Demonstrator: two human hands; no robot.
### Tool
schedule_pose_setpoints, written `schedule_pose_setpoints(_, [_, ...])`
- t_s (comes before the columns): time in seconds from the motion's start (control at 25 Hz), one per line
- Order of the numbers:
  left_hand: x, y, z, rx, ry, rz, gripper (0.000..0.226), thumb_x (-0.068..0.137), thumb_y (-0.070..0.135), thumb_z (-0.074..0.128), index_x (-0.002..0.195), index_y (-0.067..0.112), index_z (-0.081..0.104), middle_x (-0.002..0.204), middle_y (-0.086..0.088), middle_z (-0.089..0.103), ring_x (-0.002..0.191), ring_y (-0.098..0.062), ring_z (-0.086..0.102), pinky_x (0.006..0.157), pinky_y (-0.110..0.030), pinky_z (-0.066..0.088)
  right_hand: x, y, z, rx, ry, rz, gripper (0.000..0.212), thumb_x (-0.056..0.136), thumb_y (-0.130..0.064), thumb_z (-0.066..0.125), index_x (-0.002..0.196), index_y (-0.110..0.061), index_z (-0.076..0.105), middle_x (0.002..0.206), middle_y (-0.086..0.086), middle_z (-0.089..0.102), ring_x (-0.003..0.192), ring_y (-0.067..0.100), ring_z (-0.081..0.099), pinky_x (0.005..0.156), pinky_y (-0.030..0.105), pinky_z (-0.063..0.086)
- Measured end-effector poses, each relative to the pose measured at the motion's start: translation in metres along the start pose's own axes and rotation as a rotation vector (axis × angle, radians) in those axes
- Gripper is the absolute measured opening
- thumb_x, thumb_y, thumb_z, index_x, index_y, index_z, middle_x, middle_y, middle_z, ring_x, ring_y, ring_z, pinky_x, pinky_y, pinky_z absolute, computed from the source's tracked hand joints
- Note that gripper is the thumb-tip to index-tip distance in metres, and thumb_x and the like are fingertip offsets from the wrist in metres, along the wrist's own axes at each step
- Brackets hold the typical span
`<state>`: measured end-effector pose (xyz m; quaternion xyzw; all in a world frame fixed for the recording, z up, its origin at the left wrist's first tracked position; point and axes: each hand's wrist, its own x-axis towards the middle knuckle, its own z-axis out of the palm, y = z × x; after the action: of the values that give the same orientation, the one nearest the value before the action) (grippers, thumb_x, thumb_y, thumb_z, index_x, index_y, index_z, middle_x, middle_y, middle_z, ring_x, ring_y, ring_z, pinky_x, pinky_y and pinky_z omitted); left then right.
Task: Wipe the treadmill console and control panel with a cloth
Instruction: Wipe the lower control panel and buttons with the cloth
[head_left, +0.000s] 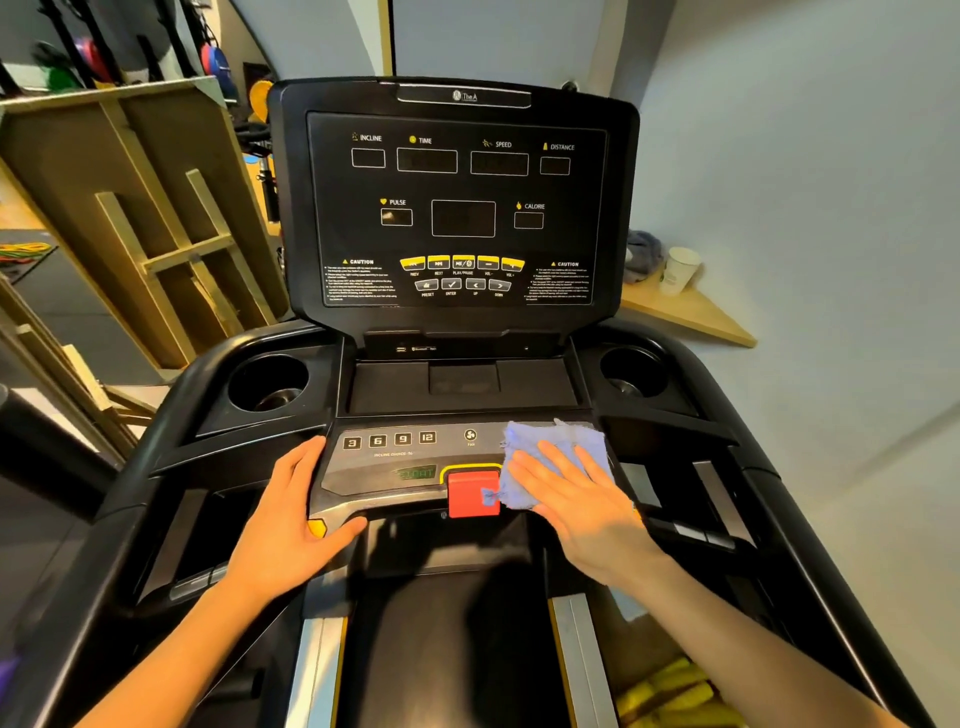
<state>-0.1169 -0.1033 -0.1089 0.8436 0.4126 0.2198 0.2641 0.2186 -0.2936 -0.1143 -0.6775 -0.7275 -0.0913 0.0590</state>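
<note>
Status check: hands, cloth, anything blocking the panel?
Right hand flat on blue cloth, right side of control panel. Left hand bracing panel's left edge. Nothing blocking.

One treadmill console (457, 208), one control panel (384, 462), one cloth (556, 452), two hands, two cup holders, one red stop button (470, 491), one paper cup (678, 270).
</note>
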Motion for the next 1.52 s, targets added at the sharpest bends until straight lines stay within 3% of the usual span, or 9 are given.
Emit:
schedule_pose_setpoints(0.16, [-0.001,0.002,-0.001,-0.002,0.004,0.011,0.104,0.069,0.053,0.08,0.146,0.048,0.011,0.145,0.028,0.018,0.131,-0.018,0.044,0.097,-0.045,0.051,-0.021,0.016,-0.001,-0.08,0.039,0.022,0.059,0.093,-0.01,0.032,0.15,-0.018,0.04,0.16,-0.001,0.03,0.15,0.027,0.018,0.118,0.051,0.022])
schedule_pose_setpoints(0.36, [-0.002,0.007,-0.003,-0.01,0.01,0.013,0.102,0.069,0.049,0.082,0.14,0.057,0.009,0.14,0.034,0.017,0.131,-0.018,0.044,0.097,-0.044,0.05,-0.045,0.026,0.007,0.007,-0.021,0.182,0.058,0.091,-0.009,0.057,0.147,-0.012,0.044,0.153,0.004,0.042,0.145,0.03,0.03,0.115,0.048,0.033])
schedule_pose_setpoints(0.52, [-0.002,0.006,-0.003,-0.016,0.009,0.012,0.102,0.069,0.05,0.081,0.142,0.056,0.009,0.143,0.026,0.019,0.132,-0.019,0.044,0.098,-0.046,0.05,-0.06,0.012,-0.002,0.137,0.05,0.353,0.053,0.077,-0.013,0.077,0.129,-0.01,0.065,0.129,0.009,0.065,0.126,0.026,0.054,0.084,0.042,0.06])
schedule_pose_setpoints(0.64, [-0.002,0.007,-0.003,-0.02,0.013,0.016,0.102,0.069,0.05,0.081,0.141,0.057,0.009,0.143,0.026,0.019,0.132,-0.019,0.044,0.099,-0.046,0.049,-0.074,0.0,-0.006,0.216,0.109,0.392,0.052,0.102,-0.047,0.037,0.138,-0.015,0.058,0.142,0.003,0.056,0.14,0.01,0.032,0.108,0.039,0.042])
schedule_pose_setpoints(0.8, [-0.002,0.006,-0.004,-0.016,0.02,0.017,0.102,0.069,0.05,0.081,0.141,0.057,0.009,0.143,0.026,0.018,0.132,-0.02,0.044,0.099,-0.045,0.049,-0.08,-0.001,-0.009,0.198,0.079,0.293,0.05,0.106,-0.035,0.026,0.152,-0.019,0.036,0.161,-0.002,0.027,0.151,0.014,0.014,0.121,0.045,0.011])
schedule_pose_setpoints(0.96, [-0.002,0.006,-0.003,-0.012,0.024,0.009,0.103,0.069,0.051,0.08,0.143,0.053,0.009,0.147,0.021,0.023,0.132,-0.019,0.045,0.097,-0.043,0.051,-0.069,0.0,0.004,0.215,0.13,0.464,0.042,0.097,-0.065,0.036,0.134,-0.049,0.047,0.127,-0.004,0.062,0.125,-0.003,0.052,0.107,0.023,0.042])
schedule_pose_setpoints(1.12, [-0.002,0.004,-0.001,-0.004,0.023,0.001,0.104,0.069,0.05,0.081,0.144,0.051,0.009,0.153,0.01,0.025,0.132,-0.019,0.045,0.096,-0.045,0.051,-0.035,0.0,-0.007,0.239,0.091,0.563,0.074,0.083,-0.004,0.073,0.145,-0.027,0.04,0.143,0.018,0.047,0.13,0.044,0.047,0.099,0.056,0.048])
schedule_pose_setpoints(1.28, [-0.002,0.005,0.0,0.009,0.021,-0.007,0.105,0.069,0.052,0.08,0.147,0.047,0.01,0.154,0.01,0.025,0.131,-0.019,0.046,0.094,-0.043,0.052,0.016,0.007,-0.008,0.227,-0.085,0.865,0.089,0.09,-0.006,0.064,0.153,-0.039,0.011,0.163,0.017,0.007,0.149,0.044,0.007,0.114,0.054,0.028])
schedule_pose_setpoints(1.52, [-0.001,0.002,0.0,0.02,0.027,-0.021,0.106,0.069,0.052,0.08,0.153,0.03,0.02,0.154,0.009,0.026,0.132,-0.018,0.044,0.095,-0.042,0.051,0.06,-0.002,-0.012,0.165,0.155,0.942,0.057,0.089,-0.01,0.064,0.138,-0.021,0.037,0.143,0.013,0.044,0.131,0.038,0.042,0.096,0.045,0.047])
